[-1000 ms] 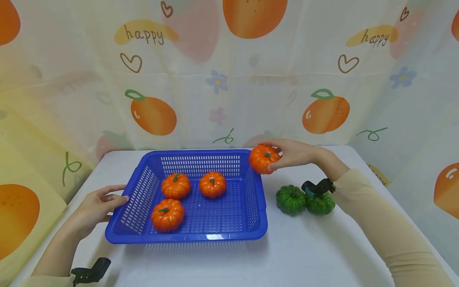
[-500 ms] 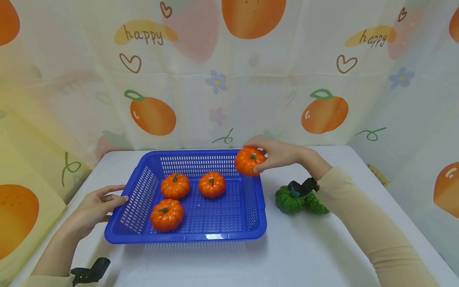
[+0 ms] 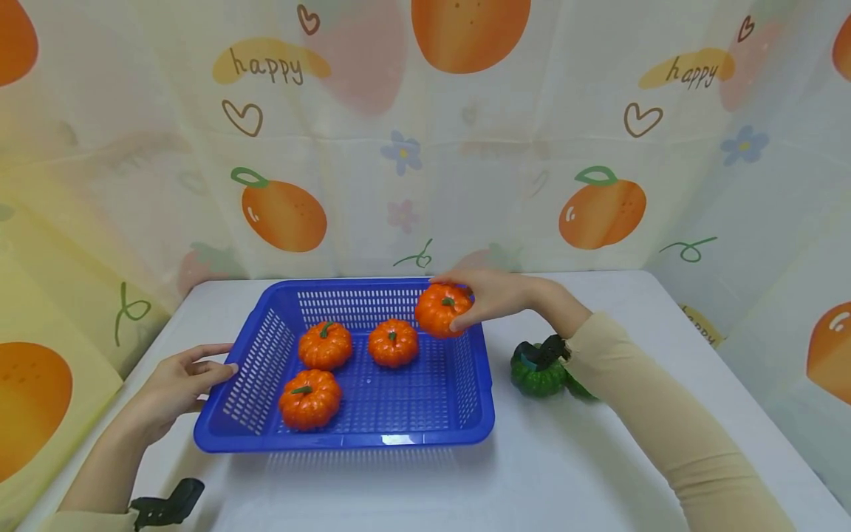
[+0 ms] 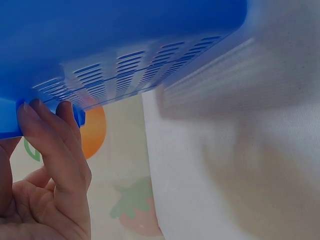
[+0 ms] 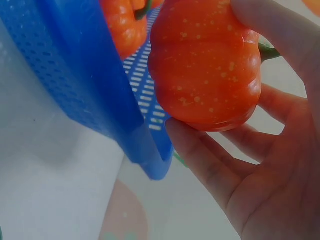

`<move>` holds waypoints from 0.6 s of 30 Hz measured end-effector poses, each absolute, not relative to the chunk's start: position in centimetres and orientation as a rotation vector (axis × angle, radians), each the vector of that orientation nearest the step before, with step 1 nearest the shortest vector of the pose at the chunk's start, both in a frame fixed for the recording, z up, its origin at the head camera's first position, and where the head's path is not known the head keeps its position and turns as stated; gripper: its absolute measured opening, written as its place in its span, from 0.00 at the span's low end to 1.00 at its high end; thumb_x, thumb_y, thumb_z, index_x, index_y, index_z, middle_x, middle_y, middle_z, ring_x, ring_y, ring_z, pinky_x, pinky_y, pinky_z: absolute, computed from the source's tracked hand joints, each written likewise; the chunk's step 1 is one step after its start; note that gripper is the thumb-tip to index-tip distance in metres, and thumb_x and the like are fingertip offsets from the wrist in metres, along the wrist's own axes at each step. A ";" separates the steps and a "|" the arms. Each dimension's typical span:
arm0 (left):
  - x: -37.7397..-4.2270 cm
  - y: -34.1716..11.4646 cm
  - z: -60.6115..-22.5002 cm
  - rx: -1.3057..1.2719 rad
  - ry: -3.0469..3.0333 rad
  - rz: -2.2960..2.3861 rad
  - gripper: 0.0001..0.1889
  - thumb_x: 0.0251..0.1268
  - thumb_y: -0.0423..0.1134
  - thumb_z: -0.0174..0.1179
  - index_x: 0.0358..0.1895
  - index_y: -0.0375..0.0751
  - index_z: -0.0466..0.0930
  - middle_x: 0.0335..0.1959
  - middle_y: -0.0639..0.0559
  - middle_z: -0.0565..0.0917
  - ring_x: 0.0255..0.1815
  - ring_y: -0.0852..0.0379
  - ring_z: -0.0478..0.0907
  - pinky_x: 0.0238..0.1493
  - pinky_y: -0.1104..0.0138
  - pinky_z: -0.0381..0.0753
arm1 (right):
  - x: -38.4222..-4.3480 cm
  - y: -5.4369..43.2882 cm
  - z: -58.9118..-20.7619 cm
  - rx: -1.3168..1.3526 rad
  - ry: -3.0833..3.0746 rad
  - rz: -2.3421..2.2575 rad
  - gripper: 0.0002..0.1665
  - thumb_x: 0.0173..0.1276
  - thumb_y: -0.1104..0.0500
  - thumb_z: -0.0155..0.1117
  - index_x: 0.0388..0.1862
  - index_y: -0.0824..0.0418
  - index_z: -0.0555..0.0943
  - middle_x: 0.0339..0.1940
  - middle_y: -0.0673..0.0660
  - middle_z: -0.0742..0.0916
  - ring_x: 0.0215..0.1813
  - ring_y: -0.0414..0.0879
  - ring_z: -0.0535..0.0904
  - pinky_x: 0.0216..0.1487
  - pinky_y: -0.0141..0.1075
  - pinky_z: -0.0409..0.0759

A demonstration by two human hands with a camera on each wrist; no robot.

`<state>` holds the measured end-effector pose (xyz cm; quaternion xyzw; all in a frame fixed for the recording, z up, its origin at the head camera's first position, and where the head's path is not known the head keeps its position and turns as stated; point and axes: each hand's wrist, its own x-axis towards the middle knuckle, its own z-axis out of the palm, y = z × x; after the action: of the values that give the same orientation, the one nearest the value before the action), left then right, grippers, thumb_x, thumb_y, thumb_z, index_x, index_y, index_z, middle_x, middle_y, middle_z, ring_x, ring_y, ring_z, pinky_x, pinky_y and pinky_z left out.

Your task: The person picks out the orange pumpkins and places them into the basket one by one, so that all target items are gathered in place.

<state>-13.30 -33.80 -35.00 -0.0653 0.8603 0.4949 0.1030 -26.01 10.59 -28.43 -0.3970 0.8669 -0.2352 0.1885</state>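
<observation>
My right hand [image 3: 495, 294] grips a small orange pumpkin [image 3: 440, 314] between thumb and fingers, above the right back corner of the blue plastic basket [image 3: 399, 441]. Close up in the right wrist view, that held pumpkin [image 5: 205, 65] has a speckled side and a green stem. My left hand [image 3: 178, 384] pinches the basket's left rim, thumb on top; its fingers [image 4: 55, 135] curl beneath the rim in the left wrist view. Inside the basket lie three orange pumpkins: one at the back left [image 3: 325, 346], one in the middle [image 3: 394, 343] and one at the front left [image 3: 309, 400].
Two green pumpkins stand on the white table [image 3: 565, 473] right of the basket; the nearer one to it [image 3: 538, 380] is partly covered by a black wrist strap [image 3: 544, 352], the other mostly hidden by my sleeve [image 3: 638, 391]. A printed curtain [image 3: 465, 170] hangs behind the table.
My right hand has carried its orange pumpkin leftward and slightly down, from beside the basket's right rim to over the inside. The left hand and the basket stay where they were.
</observation>
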 end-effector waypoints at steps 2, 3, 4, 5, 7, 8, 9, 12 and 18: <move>-13.3 -33.8 -35.0 -0.198 2.538 1.452 0.37 0.64 0.49 0.55 0.68 0.31 0.52 0.37 0.49 0.82 0.35 0.56 0.81 0.37 0.60 0.83 | -25.9 10.3 -28.4 -1.109 2.435 -0.650 0.46 0.56 0.47 0.67 0.71 0.54 0.59 0.66 0.53 0.69 0.62 0.46 0.67 0.62 0.43 0.69; -13.3 -33.8 -35.0 -0.199 2.538 1.447 0.37 0.64 0.49 0.55 0.68 0.31 0.52 0.37 0.49 0.82 0.35 0.56 0.81 0.37 0.60 0.83 | -25.9 10.2 -28.3 -1.102 2.434 -0.643 0.46 0.56 0.46 0.67 0.71 0.54 0.59 0.66 0.53 0.69 0.62 0.46 0.67 0.62 0.42 0.69; -13.3 -33.8 -35.0 -0.201 2.539 1.443 0.37 0.64 0.49 0.55 0.69 0.31 0.52 0.37 0.49 0.82 0.36 0.56 0.81 0.37 0.60 0.83 | -25.9 10.0 -28.3 -1.095 2.433 -0.635 0.46 0.56 0.46 0.67 0.71 0.53 0.59 0.65 0.52 0.70 0.62 0.45 0.68 0.61 0.41 0.70; -13.3 -33.8 -35.0 -0.202 2.540 1.442 0.37 0.64 0.49 0.55 0.69 0.31 0.52 0.37 0.49 0.82 0.36 0.56 0.81 0.37 0.60 0.83 | -25.8 9.9 -28.3 -1.087 2.433 -0.626 0.46 0.56 0.46 0.67 0.71 0.52 0.59 0.65 0.52 0.70 0.62 0.45 0.68 0.60 0.40 0.71; -13.3 -33.8 -35.0 -0.203 2.544 1.441 0.37 0.64 0.49 0.55 0.68 0.31 0.52 0.37 0.50 0.82 0.35 0.57 0.81 0.37 0.60 0.83 | -25.8 9.6 -28.3 -1.080 2.429 -0.616 0.46 0.56 0.45 0.67 0.71 0.51 0.59 0.65 0.52 0.70 0.61 0.45 0.68 0.60 0.40 0.71; -13.3 -33.8 -35.0 -0.203 2.546 1.441 0.37 0.64 0.49 0.55 0.68 0.31 0.53 0.37 0.50 0.82 0.35 0.57 0.81 0.37 0.60 0.83 | -25.7 9.4 -28.3 -1.083 2.427 -0.611 0.46 0.56 0.45 0.67 0.70 0.51 0.59 0.65 0.52 0.70 0.61 0.45 0.68 0.60 0.40 0.71; -13.3 -33.8 -35.0 -0.203 2.548 1.442 0.36 0.64 0.49 0.55 0.68 0.31 0.53 0.37 0.50 0.82 0.35 0.57 0.81 0.37 0.60 0.83 | -25.7 9.2 -28.3 -1.092 2.425 -0.608 0.45 0.55 0.45 0.67 0.70 0.51 0.59 0.65 0.52 0.70 0.61 0.45 0.69 0.59 0.40 0.72; -13.3 -33.8 -35.0 -0.204 2.550 1.439 0.36 0.65 0.49 0.55 0.68 0.31 0.53 0.37 0.50 0.82 0.35 0.57 0.81 0.37 0.60 0.83 | -25.5 8.6 -28.3 -1.125 2.414 -0.599 0.45 0.55 0.46 0.67 0.70 0.52 0.60 0.64 0.52 0.71 0.61 0.45 0.69 0.59 0.40 0.72; -13.3 -33.8 -35.0 -0.204 2.546 1.436 0.37 0.65 0.49 0.55 0.68 0.31 0.53 0.37 0.50 0.82 0.35 0.57 0.81 0.37 0.60 0.83 | -25.4 7.5 -28.5 -1.157 2.398 -0.571 0.45 0.55 0.48 0.67 0.70 0.53 0.60 0.64 0.51 0.71 0.60 0.44 0.69 0.58 0.38 0.72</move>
<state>-13.30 -33.78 -34.99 -0.0692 0.8641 0.4873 0.1054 -25.35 7.48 -28.50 -0.4155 0.8615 -0.2052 0.2076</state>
